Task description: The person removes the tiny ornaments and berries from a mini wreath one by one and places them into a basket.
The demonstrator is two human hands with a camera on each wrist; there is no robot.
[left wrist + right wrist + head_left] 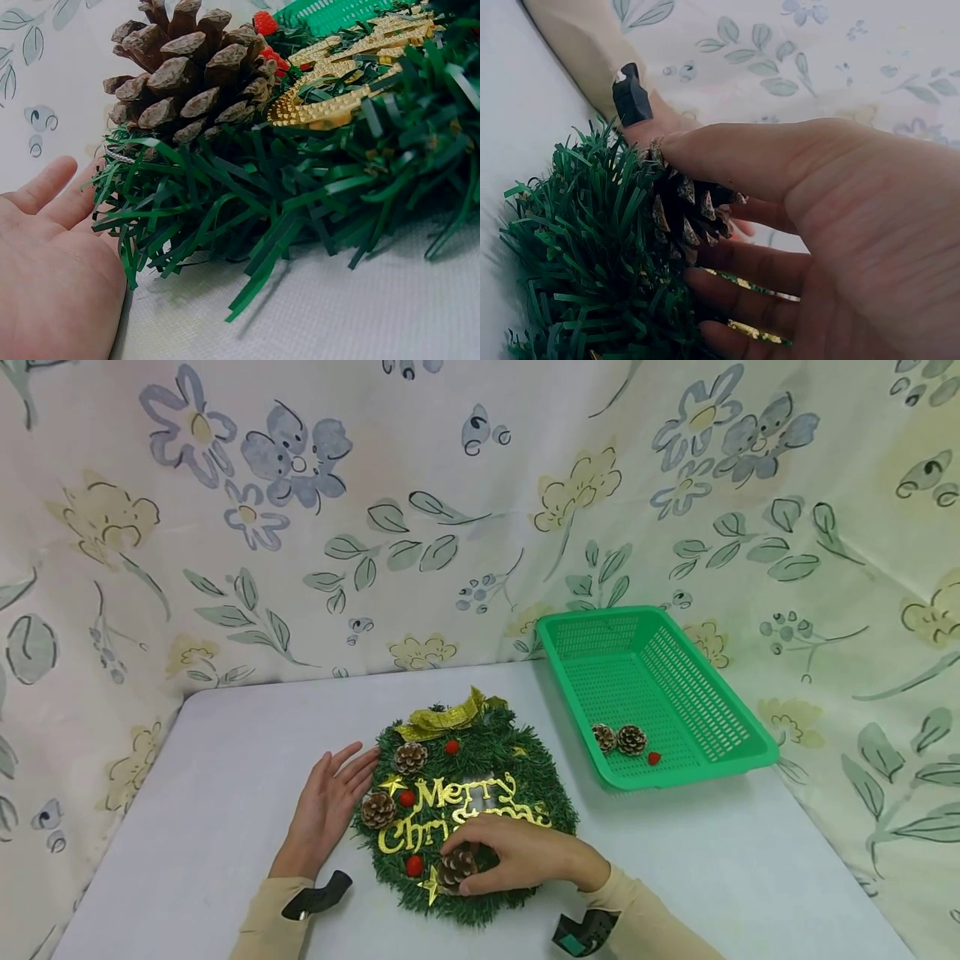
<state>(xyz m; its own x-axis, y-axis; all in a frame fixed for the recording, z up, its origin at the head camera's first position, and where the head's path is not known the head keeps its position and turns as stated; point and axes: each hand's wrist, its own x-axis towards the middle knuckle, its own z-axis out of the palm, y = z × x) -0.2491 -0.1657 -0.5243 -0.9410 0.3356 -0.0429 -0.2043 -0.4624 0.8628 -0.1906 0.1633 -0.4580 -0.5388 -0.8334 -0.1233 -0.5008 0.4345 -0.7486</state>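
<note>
A green tinsel wreath lies on the table, with gold "Merry Christmas" lettering, a gold ribbon, gold stars and red berries. My right hand grips a pine cone at the wreath's lower part, thumb and fingers around it; in the right wrist view the cone sits against the green tinsel. At the wreath's left edge, my left hand rests with fingers extended, palm toward the tinsel. Two other pine cones are on that side, one near the left fingers and one above it.
A green plastic basket stands at the back right, holding two pine cones and a red berry. Behind the white table hangs a floral curtain.
</note>
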